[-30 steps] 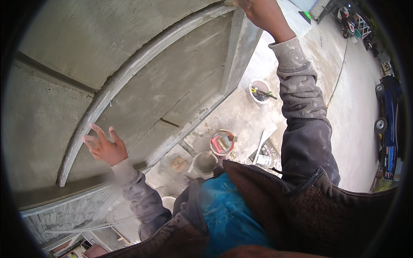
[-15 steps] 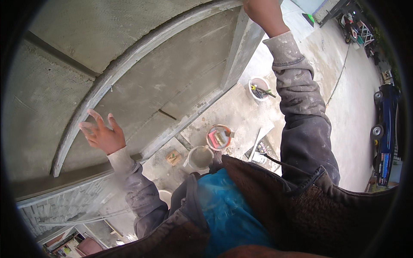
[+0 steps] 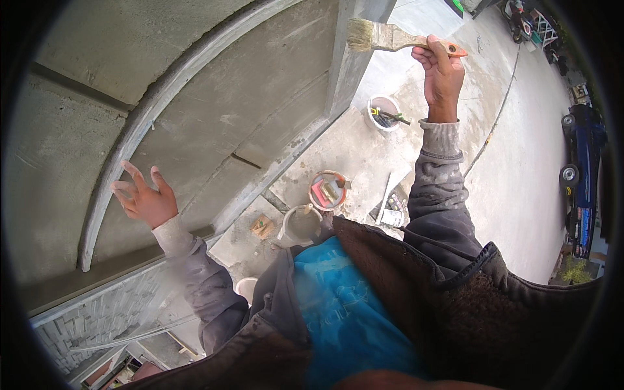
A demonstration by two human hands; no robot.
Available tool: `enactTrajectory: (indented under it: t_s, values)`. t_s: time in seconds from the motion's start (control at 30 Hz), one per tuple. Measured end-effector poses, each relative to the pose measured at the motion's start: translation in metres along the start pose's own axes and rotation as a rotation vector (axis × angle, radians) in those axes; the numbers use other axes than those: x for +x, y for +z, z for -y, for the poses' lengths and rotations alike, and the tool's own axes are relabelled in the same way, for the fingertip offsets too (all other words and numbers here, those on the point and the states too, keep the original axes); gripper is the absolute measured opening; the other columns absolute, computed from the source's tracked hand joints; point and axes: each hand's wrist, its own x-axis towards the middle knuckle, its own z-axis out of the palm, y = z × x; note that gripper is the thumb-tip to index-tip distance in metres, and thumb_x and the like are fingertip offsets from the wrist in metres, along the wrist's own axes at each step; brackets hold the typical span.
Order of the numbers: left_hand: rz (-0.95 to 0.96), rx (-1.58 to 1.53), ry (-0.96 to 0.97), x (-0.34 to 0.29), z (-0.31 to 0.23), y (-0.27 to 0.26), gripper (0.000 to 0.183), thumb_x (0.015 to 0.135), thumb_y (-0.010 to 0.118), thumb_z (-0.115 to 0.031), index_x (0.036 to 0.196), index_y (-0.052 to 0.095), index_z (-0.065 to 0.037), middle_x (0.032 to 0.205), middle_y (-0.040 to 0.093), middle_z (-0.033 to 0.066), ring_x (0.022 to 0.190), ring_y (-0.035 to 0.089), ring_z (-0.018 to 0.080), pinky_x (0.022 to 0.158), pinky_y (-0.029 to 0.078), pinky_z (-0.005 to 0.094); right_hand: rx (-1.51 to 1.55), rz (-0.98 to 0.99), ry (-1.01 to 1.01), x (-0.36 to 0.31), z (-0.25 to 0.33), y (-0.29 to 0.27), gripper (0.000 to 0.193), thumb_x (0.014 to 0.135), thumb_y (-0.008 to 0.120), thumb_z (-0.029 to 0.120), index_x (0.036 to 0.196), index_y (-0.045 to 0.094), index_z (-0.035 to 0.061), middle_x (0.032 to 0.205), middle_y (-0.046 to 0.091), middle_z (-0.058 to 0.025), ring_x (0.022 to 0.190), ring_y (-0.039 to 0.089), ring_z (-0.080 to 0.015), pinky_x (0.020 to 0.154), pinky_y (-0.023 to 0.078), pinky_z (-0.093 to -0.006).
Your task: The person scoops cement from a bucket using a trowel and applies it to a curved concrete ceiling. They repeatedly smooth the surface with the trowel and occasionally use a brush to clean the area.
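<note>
A flat paintbrush (image 3: 390, 38) is held in the right hand (image 3: 444, 75), high and right of centre; its orange-tipped handle is gripped between thumb and fingers. The bristles are pointed left, seen against the edge of a grey upright post (image 3: 351, 65); whether they are touching it cannot be told. The left hand (image 3: 146, 198) is raised at the left with fingers spread wide and curled slightly, close to a curved raised band (image 3: 140, 130) on the grey plastered wall (image 3: 260, 84); contact cannot be made out.

Pale lettering is carried by the bright blue shirt (image 3: 344, 299), faint and broken by folds. Printed panels are borne by a dark blue truck (image 3: 588, 156) at the far right, too small to be read. Printing is also seen on a small white container (image 3: 392, 218) on the ground.

Between the arms, the ground beside the wall is crowded: a white bucket (image 3: 385, 104) is filled with tools, an orange-rimmed bucket (image 3: 346, 186) is occupied by a pinkish-red block and other pieces, and a grey bucket (image 3: 286, 229) is set just beside it, near a small wooden piece (image 3: 262, 226). At the upper right, a motorbike (image 3: 517, 25) is parked.
</note>
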Motion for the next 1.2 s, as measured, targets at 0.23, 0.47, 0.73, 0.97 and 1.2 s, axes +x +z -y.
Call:
enactTrajectory:
  t_s: [0.23,0.47,0.73,0.97,1.2]
  values:
    - [-0.061,-0.321,0.058,-0.015,-0.001,-0.017,0.062,0.097,0.062,-0.039,0.147,0.047,-0.007,0.149,0.042,0.0288,0.139,0.039,0.0433,0.112,0.033,0.0530,0.118,-0.190,0.359,-0.120,-0.083,-0.072,0.019,0.090,0.070,0.009,0.102,0.060,-0.0022,0.094,0.068,-0.0113,0.080,0.071,-0.0228,0.079,0.061,-0.0344]
    - [0.627,-0.892,-0.114,-0.177,0.005,0.025,0.045,0.099,0.060,-0.020,0.139,0.053,0.001,0.129,0.065,0.0197,0.121,0.061,0.0267,0.102,0.046,0.0376,-0.250,-0.361,0.663,-0.308,-0.197,-0.131,0.024,0.090,0.067,0.008,0.110,0.061,-0.0038,0.094,0.070,-0.0145,0.084,0.071,-0.0198,0.079,0.058,-0.0297]
    - [1.650,-0.928,-0.299,-0.467,0.070,0.082,0.049,0.098,0.058,-0.027,0.139,0.052,0.000,0.128,0.065,0.0181,0.121,0.061,0.0242,0.102,0.047,0.0349,-0.504,-0.460,0.755,-0.493,-0.253,-0.167,0.028,0.092,0.066,0.013,0.112,0.064,-0.0053,0.094,0.071,-0.0125,0.087,0.071,-0.0188,0.078,0.057,-0.0287]
    - [1.857,-0.517,-0.191,-0.612,0.190,0.047,0.044,0.095,0.056,-0.034,0.129,0.062,-0.006,0.118,0.069,0.0173,0.112,0.067,0.0296,0.094,0.051,0.0401,-1.136,-0.305,0.586,-0.503,-0.433,-0.248,0.021,0.085,0.073,0.019,0.104,0.074,0.0085,0.092,0.075,-0.0106,0.083,0.073,-0.0195,0.077,0.056,-0.0306]
    - [2.065,-0.410,-0.263,-0.672,0.224,0.011,0.041,0.099,0.049,-0.032,0.130,0.062,-0.008,0.124,0.067,0.0152,0.114,0.064,0.0323,0.097,0.049,0.0408,-1.296,-0.118,0.362,-0.493,-0.601,-0.314,0.021,0.082,0.073,0.021,0.101,0.076,0.0133,0.097,0.074,-0.0111,0.087,0.072,-0.0274,0.079,0.056,-0.0345]
